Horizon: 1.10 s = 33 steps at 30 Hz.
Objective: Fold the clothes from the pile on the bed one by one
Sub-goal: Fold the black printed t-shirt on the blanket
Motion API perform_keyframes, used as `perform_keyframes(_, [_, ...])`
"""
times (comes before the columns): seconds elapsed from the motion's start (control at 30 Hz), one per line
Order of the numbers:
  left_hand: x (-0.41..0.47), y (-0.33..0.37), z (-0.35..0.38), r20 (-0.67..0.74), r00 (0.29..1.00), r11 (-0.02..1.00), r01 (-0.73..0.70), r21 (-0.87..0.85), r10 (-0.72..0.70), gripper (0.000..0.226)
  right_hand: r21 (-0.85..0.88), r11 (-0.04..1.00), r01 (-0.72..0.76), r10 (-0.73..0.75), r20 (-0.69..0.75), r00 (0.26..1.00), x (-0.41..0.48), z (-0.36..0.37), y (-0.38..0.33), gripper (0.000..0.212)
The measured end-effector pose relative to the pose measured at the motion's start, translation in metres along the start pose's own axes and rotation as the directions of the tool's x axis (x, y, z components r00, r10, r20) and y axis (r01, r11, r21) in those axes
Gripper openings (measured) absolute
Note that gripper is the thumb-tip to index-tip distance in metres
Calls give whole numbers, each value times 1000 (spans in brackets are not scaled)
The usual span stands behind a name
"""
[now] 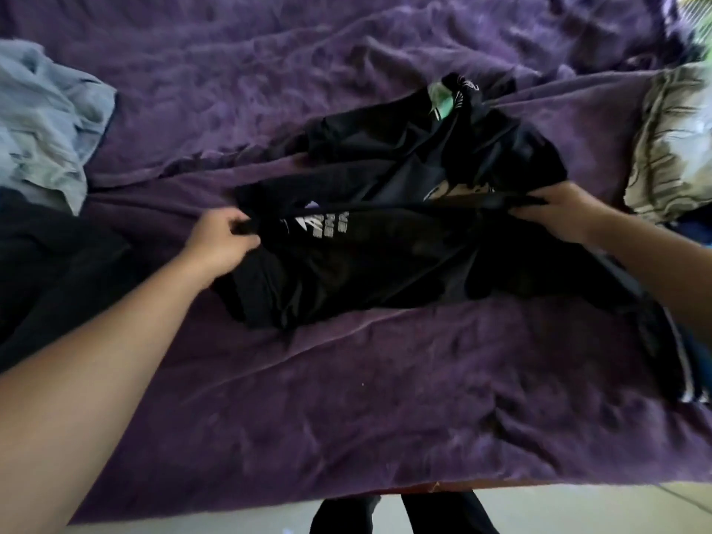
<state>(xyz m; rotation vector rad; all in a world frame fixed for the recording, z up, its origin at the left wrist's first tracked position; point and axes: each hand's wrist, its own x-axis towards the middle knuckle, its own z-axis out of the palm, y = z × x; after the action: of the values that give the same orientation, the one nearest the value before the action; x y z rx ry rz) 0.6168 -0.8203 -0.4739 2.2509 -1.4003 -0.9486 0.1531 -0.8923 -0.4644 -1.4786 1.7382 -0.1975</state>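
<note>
A black garment [385,264] lies crumpled near the middle of the purple bedspread [346,398], with a white print [323,227] showing on its front and a green label [443,102] at its far end. One edge of the fabric is pinched by the left hand [219,240], fingers curled round it, and the opposite end is gripped by the right hand [558,213] in the same curled way, so that a taut line is drawn between the two. The step in hand is judged to be the spreading or first fold of this piece. It is best done with the edge kept stretched evenly, neither hand raised above the other, so that the cloth below hangs free of wrinkles before it is laid down. The bunched part beyond the taut line should be smoothed flat first, or the creases will be folded in. Pale blue clothes [46,121] and a dark heap [50,271] lie at the left, well apart from the work, and a patterned cloth [674,140] at the right. These are best left undisturbed until this piece is finished.
</note>
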Motion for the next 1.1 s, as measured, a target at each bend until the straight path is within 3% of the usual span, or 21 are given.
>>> perform_keyframes(0.1, [53,10,6,-34,995,995,99,16,-99,22,-69,997,31,-35,-48,998,62,-13,-20,19])
perform_keyframes(0.2, [92,10,23,-113,966,962,247,118,-234,33,-337,939,69,-84,-31,996,114,-15,-26,28])
perform_keyframes(0.27, [100,14,38,-231,935,908,326,263,-269,43,-511,859,23,-109,-140,984,132,-13,-25,29])
perform_keyframes(0.33, [92,22,56,-290,953,859,223,461,-92,44,-543,838,56,-239,-272,932,132,-9,-24,33])
perform_keyframes(0.43, [65,33,98,-136,949,787,-149,599,284,43,-593,728,343,-576,-258,776,110,12,-13,39])
perform_keyframes(0.5, [51,36,123,25,962,741,-226,632,273,51,-649,592,477,-664,-58,745,96,29,5,43])
perform_keyframes(0.6, [54,28,139,154,984,737,-171,654,91,58,-679,574,458,-522,127,843,105,28,35,47])
perform_keyframes(0.7, [77,39,135,103,994,846,-82,526,32,43,-641,622,449,-532,74,843,129,11,35,40])
perform_keyframes(0.8, [111,63,120,-177,984,972,77,222,-38,28,-484,790,377,-527,-221,821,147,0,5,39])
perform_keyframes(0.87, [139,78,110,-229,962,987,158,25,-148,39,-378,881,284,-428,-384,818,165,-7,-15,35])
perform_keyframes(0.93, [167,95,104,-135,931,910,289,-298,-340,61,-161,974,157,-210,-402,891,190,-13,-32,48])
perform_keyframes(1.0, [186,108,104,2,870,730,414,-543,-492,72,-4,999,39,-39,-240,970,210,-10,-45,75])
perform_keyframes(1.07, [196,117,107,117,848,654,479,-586,-516,60,-47,999,5,-11,-132,991,221,-2,-51,89])
perform_keyframes(1.1, [198,122,108,165,852,644,490,-588,-497,51,-23,1000,1,-4,-111,994,226,1,-53,85])
